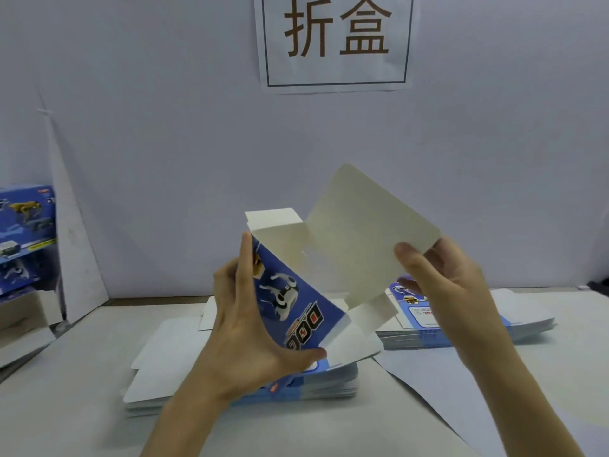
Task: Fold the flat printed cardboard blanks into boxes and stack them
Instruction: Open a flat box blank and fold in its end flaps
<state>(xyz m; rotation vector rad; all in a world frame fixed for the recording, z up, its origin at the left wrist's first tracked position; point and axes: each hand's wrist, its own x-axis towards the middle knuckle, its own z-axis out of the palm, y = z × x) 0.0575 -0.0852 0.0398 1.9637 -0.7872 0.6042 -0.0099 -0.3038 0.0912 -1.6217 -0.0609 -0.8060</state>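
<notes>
Blue printed cardboard, white on its inner face, made up the half-opened box blank (296,291) that was held in the air above the near middle of the pale grey tabletop (82,430). The left hand (250,328) gripped the printed panel, thumb curled under its near lower edge and fingers running up its left side, seemingly to keep that wall steady as a hinge. The right hand (445,282) pinched the right corner of the large plain flap (362,232) between thumb and fingers. That flap stood swung wide open to the right, probably so it could be folded over and the body squared up; small end tabs hung loose below, not yet tucked. Directly beneath lay a low stack of flat blanks (158,361), white flaps showing, within easy reach for the next pick, and a second flat stack (514,324) sat further right and farther back. Finished blue boxes (26,232) stood piled at the far left, so the stacking spot appeared to be there. Behind the table rose a plain pale wall (164,143) carrying a white paper sign (336,41) with two large brown characters
</notes>
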